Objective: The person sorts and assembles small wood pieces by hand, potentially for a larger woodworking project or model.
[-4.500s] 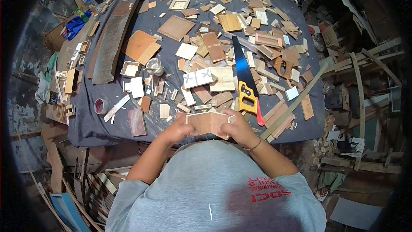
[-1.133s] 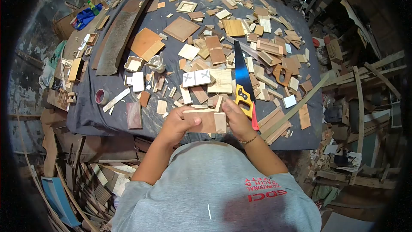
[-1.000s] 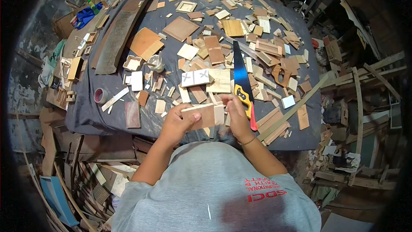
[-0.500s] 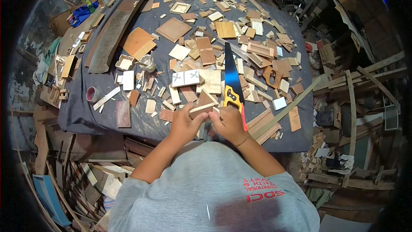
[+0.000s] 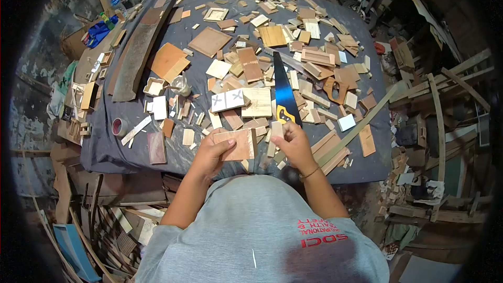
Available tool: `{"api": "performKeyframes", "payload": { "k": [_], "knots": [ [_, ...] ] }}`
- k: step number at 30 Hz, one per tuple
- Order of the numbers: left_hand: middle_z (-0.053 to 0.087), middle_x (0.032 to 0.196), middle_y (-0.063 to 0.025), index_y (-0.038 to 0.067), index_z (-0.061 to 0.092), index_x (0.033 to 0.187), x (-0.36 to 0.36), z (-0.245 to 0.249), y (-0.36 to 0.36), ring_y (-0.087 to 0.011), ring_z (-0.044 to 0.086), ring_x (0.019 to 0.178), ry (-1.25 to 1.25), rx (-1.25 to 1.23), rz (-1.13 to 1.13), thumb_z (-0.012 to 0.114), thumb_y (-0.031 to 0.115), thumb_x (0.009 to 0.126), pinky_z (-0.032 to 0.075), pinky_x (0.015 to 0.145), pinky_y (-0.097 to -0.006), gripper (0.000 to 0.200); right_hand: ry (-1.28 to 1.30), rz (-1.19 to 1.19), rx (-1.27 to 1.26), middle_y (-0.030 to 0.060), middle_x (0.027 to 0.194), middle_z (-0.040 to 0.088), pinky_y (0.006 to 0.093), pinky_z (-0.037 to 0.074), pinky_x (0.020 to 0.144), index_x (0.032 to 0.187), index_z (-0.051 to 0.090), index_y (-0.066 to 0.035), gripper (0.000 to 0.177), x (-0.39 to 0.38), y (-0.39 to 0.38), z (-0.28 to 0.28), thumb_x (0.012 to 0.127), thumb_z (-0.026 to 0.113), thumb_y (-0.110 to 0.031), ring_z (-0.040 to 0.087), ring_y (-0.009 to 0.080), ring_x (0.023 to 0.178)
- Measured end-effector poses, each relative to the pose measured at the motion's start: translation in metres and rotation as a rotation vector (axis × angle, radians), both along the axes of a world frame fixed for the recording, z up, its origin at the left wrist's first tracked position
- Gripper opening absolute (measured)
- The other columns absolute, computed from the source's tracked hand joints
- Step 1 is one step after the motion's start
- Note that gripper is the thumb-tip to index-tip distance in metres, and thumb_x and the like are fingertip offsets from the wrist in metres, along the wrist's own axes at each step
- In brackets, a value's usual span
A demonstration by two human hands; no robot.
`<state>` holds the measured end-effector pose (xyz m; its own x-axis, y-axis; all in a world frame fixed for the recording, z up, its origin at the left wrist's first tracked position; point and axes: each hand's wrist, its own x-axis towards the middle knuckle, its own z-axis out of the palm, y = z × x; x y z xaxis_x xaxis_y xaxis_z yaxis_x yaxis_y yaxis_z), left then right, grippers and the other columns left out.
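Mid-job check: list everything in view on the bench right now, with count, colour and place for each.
table cloth: one, grey, covers the bench
wood offcuts: many, pale to brown, scattered over the cloth, thickest at the far right
handsaw: one, blue blade and yellow handle, just beyond the right hand
second saw: one, brown wooden handle, among the offcuts on the right
marked board: one, white with two crosses, middle
curved plank: one, dark, along the far left
tape roll: one, reddish, near left edge
wood panel: one, brown, in the left hand
pale strip: one, at the right fingertips
left hand: grips the panel
right hand: holds the strip
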<state>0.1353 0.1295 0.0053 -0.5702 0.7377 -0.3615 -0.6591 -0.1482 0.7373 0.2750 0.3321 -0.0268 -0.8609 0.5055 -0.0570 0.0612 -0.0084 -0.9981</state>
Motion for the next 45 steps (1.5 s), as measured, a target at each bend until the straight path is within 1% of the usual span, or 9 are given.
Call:
{"api": "performKeyframes", "payload": {
  "k": [5, 7, 11, 15, 23, 32, 35, 38, 45],
  "knots": [
    [0.061, 0.091, -0.0074, 0.001, 0.052, 0.099, 0.004, 0.017, 0.006, -0.0138, 0.062, 0.083, 0.037, -0.026, -0.089, 0.066, 0.005, 0.083, 0.052, 0.075, -0.0264, 0.022, -0.16, -0.119, 0.102, 0.0043, 0.084, 0.062, 0.0243, 0.046, 0.066, 0.111, 0.055, 0.0, 0.037, 0.015, 0.024, 0.014, 0.079, 0.07, -0.009, 0.056, 0.0091, 0.073],
    [0.061, 0.09, -0.0072, 0.001, 0.052, 0.098, 0.009, 0.024, 0.012, -0.0136, 0.062, 0.083, 0.069, -0.045, -0.11, 0.067, 0.005, 0.082, 0.052, 0.074, -0.0259, 0.021, -0.18, -0.319, 0.903, 0.0136, 0.107, 0.061, 0.0327, 0.046, 0.085, 0.124, 0.048, 0.002, 0.055, 0.019, 0.026, 0.021, 0.077, 0.071, -0.013, 0.059, 0.0198, 0.095],
    [0.06, 0.084, -0.005, 0.003, 0.052, 0.096, 0.018, 0.026, 0.019, -0.0106, 0.059, 0.076, 0.18, -0.097, -0.11, 0.07, 0.013, 0.082, 0.049, 0.066, -0.0242, 0.025, -0.063, 0.068, 0.148, 0.0175, 0.124, 0.054, 0.0405, 0.035, 0.102, 0.13, 0.046, -0.002, 0.063, 0.024, 0.013, 0.029, 0.074, 0.071, -0.018, 0.047, 0.0318, 0.119],
    [0.063, 0.089, -0.0065, 0.0, 0.054, 0.102, 0.028, 0.029, 0.027, -0.01, 0.059, 0.081, 0.498, -0.321, -0.215, 0.07, 0.014, 0.082, 0.05, 0.072, -0.0252, 0.029, 0.061, 0.32, 0.616, 0.0135, 0.128, 0.052, 0.0373, 0.034, 0.104, 0.128, 0.049, -0.003, 0.057, 0.01, -0.006, 0.055, 0.076, 0.067, -0.013, 0.047, 0.0267, 0.122],
    [0.064, 0.093, -0.0072, -0.001, 0.054, 0.103, 0.028, 0.025, 0.016, -0.0092, 0.059, 0.086, 0.454, -0.23, -0.163, 0.071, 0.012, 0.082, 0.051, 0.074, -0.0249, 0.03, 0.076, 0.48, 0.476, 0.0139, 0.132, 0.049, 0.041, 0.03, 0.107, 0.13, 0.047, -0.004, 0.063, 0.002, 0.001, 0.042, 0.075, 0.071, -0.024, 0.042, 0.0309, 0.126],
    [0.059, 0.098, -0.0079, 0.002, 0.051, 0.105, 0.015, 0.005, 0.011, -0.0142, 0.061, 0.089, -0.18, 0.226, -0.143, 0.067, 0.011, 0.083, 0.051, 0.078, -0.0261, 0.029, 0.127, 0.34, 0.763, 0.0188, 0.125, 0.049, 0.0414, 0.036, 0.101, 0.133, 0.039, -0.004, 0.091, 0.002, -0.024, 0.062, 0.06, 0.084, -0.036, 0.046, 0.035, 0.12],
    [0.058, 0.104, -0.009, 0.002, 0.049, 0.109, 0.015, -0.005, 0.014, -0.0173, 0.059, 0.092, 0.015, 0.093, -0.118, 0.064, 0.013, 0.085, 0.05, 0.082, -0.0292, 0.03, 0.136, 0.288, 0.632, 0.0183, 0.118, 0.051, 0.0399, 0.042, 0.093, 0.125, 0.042, -0.003, 0.084, -0.004, -0.031, 0.059, 0.058, 0.086, -0.028, 0.053, 0.0341, 0.11],
    [0.059, 0.095, -0.0099, 0.0, 0.054, 0.101, 0.014, 0.008, 0.019, -0.0244, 0.058, 0.086, 1.143, -0.095, 0.047, 0.056, 0.019, 0.089, 0.047, 0.078, -0.0355, 0.022, 0.111, 0.273, 0.684, 0.0184, 0.118, 0.051, 0.0386, 0.043, 0.091, 0.125, 0.042, -0.002, 0.082, -0.005, -0.031, 0.068, 0.06, 0.084, -0.028, 0.053, 0.0328, 0.109],
    [0.054, 0.07, -0.0126, -0.003, 0.056, 0.085, 0.015, 0.036, 0.013, -0.0204, 0.051, 0.067, 0.954, -0.298, -0.264, 0.043, 0.025, 0.096, 0.042, 0.064, -0.0357, 0.033, -0.012, 0.471, 0.401, 0.0181, 0.105, 0.057, 0.0369, 0.046, 0.084, 0.119, 0.044, 0.0, 0.074, -0.009, -0.038, 0.075, 0.073, 0.074, -0.049, 0.059, 0.0309, 0.098]
  ]
}}
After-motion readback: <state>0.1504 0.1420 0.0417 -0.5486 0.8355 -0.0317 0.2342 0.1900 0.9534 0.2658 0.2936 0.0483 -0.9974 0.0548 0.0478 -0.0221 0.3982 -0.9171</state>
